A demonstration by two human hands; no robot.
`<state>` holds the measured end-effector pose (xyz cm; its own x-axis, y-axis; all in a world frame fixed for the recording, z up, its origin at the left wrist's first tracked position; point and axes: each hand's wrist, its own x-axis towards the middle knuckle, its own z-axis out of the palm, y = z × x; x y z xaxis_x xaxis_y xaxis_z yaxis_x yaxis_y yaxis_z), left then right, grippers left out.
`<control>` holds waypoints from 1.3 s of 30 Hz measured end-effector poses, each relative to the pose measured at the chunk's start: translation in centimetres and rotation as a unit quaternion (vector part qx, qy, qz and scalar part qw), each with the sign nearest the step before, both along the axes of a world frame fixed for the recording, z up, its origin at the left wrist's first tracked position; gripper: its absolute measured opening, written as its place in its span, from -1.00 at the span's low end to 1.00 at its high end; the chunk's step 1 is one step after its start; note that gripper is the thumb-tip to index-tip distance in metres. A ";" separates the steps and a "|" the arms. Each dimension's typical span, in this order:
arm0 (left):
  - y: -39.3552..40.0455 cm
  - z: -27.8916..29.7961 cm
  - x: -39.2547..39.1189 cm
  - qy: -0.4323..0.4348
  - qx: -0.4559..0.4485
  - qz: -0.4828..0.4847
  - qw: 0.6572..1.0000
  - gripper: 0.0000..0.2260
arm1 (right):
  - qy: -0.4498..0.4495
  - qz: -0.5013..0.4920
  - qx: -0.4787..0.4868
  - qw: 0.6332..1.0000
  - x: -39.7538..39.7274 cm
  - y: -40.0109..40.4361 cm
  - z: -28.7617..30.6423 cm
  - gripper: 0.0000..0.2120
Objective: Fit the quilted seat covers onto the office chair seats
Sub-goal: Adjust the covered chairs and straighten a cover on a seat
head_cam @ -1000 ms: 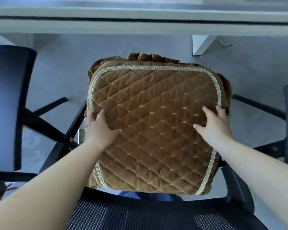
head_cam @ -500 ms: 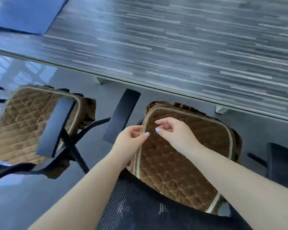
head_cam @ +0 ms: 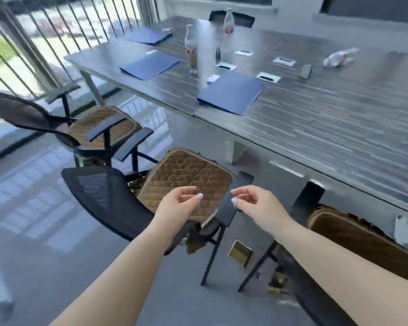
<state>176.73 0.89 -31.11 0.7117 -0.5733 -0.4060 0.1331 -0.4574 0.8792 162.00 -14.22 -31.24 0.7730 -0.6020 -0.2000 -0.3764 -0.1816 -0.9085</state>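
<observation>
Three office chairs are seen along the near side of the long table (head_cam: 316,128), and a brown quilted cover is seen on each seat. The far cover (head_cam: 97,128) lies on the chair by the window, partly hidden behind an armrest. The middle cover (head_cam: 186,175) sits on the seat of the mesh-backed chair (head_cam: 104,196), and some wrinkles are visible near its front edge. The near cover (head_cam: 353,236) is at the lower right, with its ruffled skirt hanging over the seat edge.

The left hand (head_cam: 179,205) and the right hand (head_cam: 252,203) are held in the air above the middle chair, loosely curled; nothing is held in either grip.

For these three seats the fitting is judged as mostly done. The wrinkles on the middle cover could be smoothed out. Whether other chairs are left cannot be told.
</observation>
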 end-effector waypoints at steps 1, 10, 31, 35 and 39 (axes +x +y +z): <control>2.1 0.7 1.7 -0.006 0.000 0.005 1.000 -0.78 | -0.003 0.000 0.005 1.000 1.7 1.8 0.2 -0.90; 15.1 5.2 13.3 -0.026 -0.017 0.068 0.997 -0.76 | -0.010 0.004 0.037 0.999 13.5 12.8 1.4 -0.90; 3.9 -4.2 34.7 0.088 0.045 -0.004 0.995 -0.75 | 0.059 -0.094 0.088 0.990 33.9 3.4 -8.5 -0.94; 0.1 -7.5 37.4 0.107 0.093 -0.038 0.989 -0.75 | 0.094 -0.142 0.110 0.979 35.0 0.7 -11.2 -0.92; -3.5 -10.9 38.9 0.124 0.129 -0.082 0.980 -0.76 | 0.138 -0.192 0.121 0.964 33.6 -0.7 -13.7 -0.88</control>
<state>215.63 -2.58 -41.98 0.4799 -0.5273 -0.7012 0.2345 -0.6931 0.6817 195.64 -14.91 -44.98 0.3986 -0.7432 -0.5374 -0.6074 0.2251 -0.7619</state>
